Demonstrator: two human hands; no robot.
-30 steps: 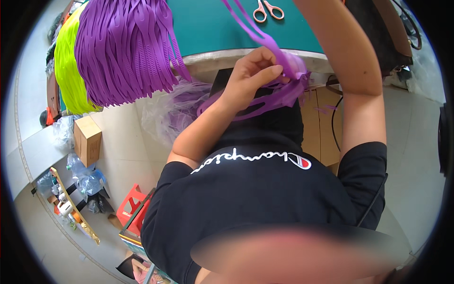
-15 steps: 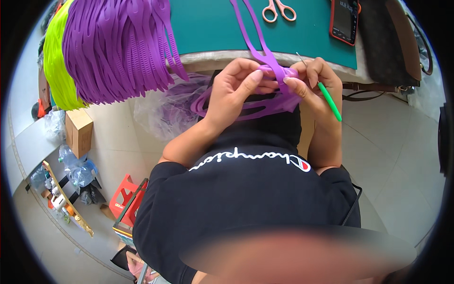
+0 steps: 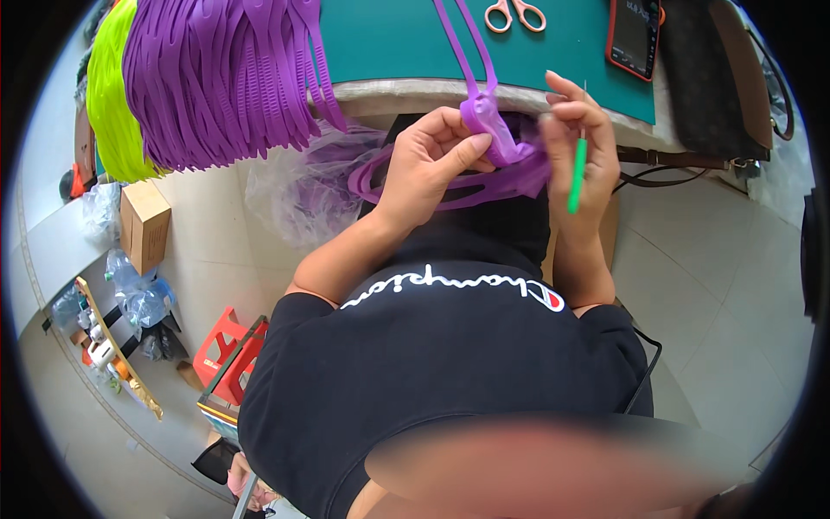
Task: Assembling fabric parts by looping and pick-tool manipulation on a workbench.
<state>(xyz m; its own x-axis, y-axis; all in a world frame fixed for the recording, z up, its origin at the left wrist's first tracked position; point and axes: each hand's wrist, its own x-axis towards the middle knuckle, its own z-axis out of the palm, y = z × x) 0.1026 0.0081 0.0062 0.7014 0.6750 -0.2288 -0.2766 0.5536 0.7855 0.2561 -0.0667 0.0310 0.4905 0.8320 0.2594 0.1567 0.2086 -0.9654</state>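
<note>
My left hand (image 3: pixel 428 160) is closed, thumb against fingers, on a purple rubber strap piece (image 3: pixel 486 121). Two long thin strips run from that piece up onto the table, and its thicker part is folded at my fingertips. My right hand (image 3: pixel 584 164), slightly blurred, holds a green-handled tool (image 3: pixel 577 177) with a thin metal tip pointing away from me. That hand is just right of the strap piece, its upper fingers raised; whether it touches the purple rubber is unclear. More purple rubber strips (image 3: pixel 467 192) lie over my lap below both hands.
The green mat (image 3: pixel 389 43) covers the table. A thick pile of purple straps (image 3: pixel 225 86) and yellow-green ones (image 3: pixel 112 95) hangs over its left edge. Pink-handled scissors (image 3: pixel 515 16), a phone (image 3: pixel 634 39) and a brown bag (image 3: pixel 718 78) lie rightward. A clear plastic bag (image 3: pixel 298 195) sits below.
My right hand has let go of the strap piece and shifted slightly right, the green tool swinging more upright. The strap piece now stands up from my left fingers, its folded part turned.
</note>
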